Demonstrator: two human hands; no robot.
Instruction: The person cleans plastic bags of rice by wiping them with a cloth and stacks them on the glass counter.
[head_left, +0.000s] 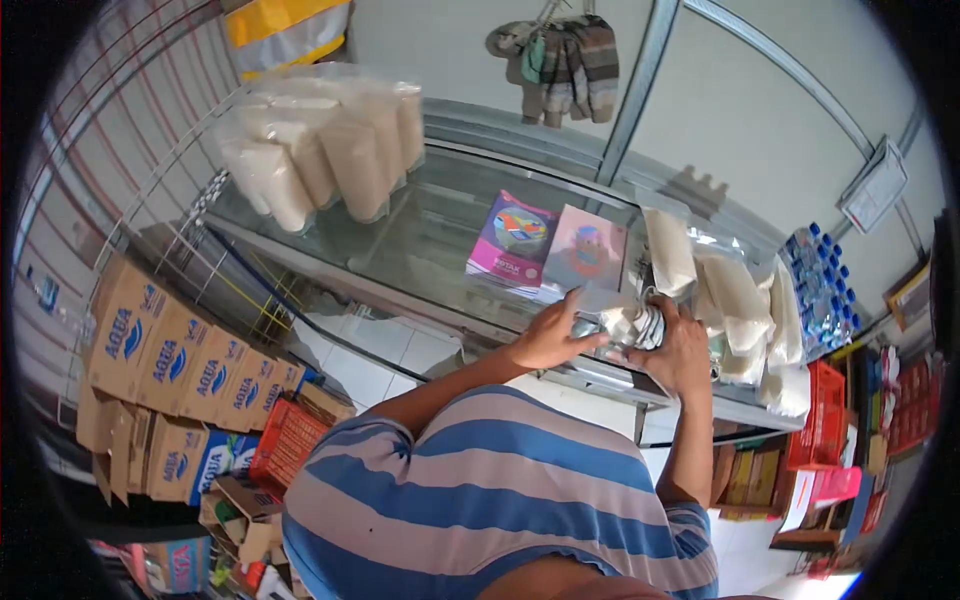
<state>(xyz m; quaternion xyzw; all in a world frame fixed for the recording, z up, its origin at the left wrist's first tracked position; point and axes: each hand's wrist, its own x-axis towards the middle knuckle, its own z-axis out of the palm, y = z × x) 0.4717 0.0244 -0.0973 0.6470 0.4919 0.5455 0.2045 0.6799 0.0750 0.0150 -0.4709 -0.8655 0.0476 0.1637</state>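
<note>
My left hand (548,337) is at the left side of a clear plastic bag (600,298), its thumb and forefinger curved about the bag's edge. My right hand (684,352) is closed over a small bundle with white and dark bands (651,328), whose kind I cannot make out. Whitish contents show through plastic between the hands. Just beyond my right hand is a filled plastic bag (670,250); more filled bags (735,305) lie to its right. A purple book (512,240) and a pink-grey book (586,250) lie on the glass counter (430,225) beyond my left hand.
Tall bags of pale brown contents (345,155) stand at the counter's left end. Blue-capped water bottles (820,285) are at the right end, above a red crate (822,410). AQUA cartons (180,360) and a wire rack (150,210) are on the left.
</note>
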